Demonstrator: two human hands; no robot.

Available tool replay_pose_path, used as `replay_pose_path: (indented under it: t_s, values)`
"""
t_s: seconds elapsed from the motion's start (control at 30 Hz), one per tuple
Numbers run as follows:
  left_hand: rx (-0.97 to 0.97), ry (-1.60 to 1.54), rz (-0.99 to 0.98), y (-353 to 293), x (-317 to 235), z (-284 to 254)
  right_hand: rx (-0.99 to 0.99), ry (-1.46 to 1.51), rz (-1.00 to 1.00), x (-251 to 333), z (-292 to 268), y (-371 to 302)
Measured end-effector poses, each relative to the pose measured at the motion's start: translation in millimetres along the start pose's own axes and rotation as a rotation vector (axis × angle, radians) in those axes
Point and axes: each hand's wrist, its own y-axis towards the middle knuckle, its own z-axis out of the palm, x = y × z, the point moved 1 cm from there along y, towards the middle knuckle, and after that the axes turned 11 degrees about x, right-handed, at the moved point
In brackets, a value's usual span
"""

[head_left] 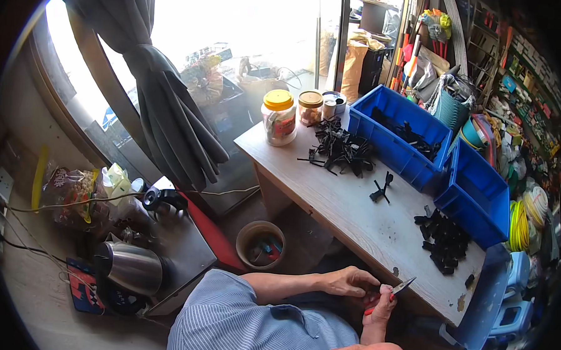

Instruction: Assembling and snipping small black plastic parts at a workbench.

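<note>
My right hand (380,309) rises from below the table's near edge, closed around a pair of red-handled cutters (395,290) whose dark blades point up and to the right. My left hand (350,281) reaches in from the left on a bare forearm, its fingers curled right against the cutters' handles. Whether the fingers pinch something small is hidden. Both hands sit just in front of the wooden table (354,209). A pile of black plastic parts (443,239) lies on the table up and to the right of them.
A larger heap of black parts (344,151), two loose ones (381,189), lidded jars (279,115) and two blue bins (398,135) (477,193) are on the table. A bucket (260,243) stands under it. A steel kettle (129,265) sits at left, blue stools (510,297) at right.
</note>
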Motion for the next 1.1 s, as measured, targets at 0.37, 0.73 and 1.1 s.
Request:
replay_pose_path:
  t_s: [0.37,0.73,1.1]
  values:
    - [-0.201,0.8,0.233,1.0,-8.5,18.7,-0.092,-0.018,-0.052,3.6,20.1,-7.5]
    - [-0.205,0.911,0.27,-1.7,-10.7,30.6,-0.102,-0.057,0.025,-2.0,12.0,-15.8]
    - [-0.698,0.278,0.13,17.4,-10.9,7.7,0.003,-0.078,0.102,19.0,42.6,-7.1]
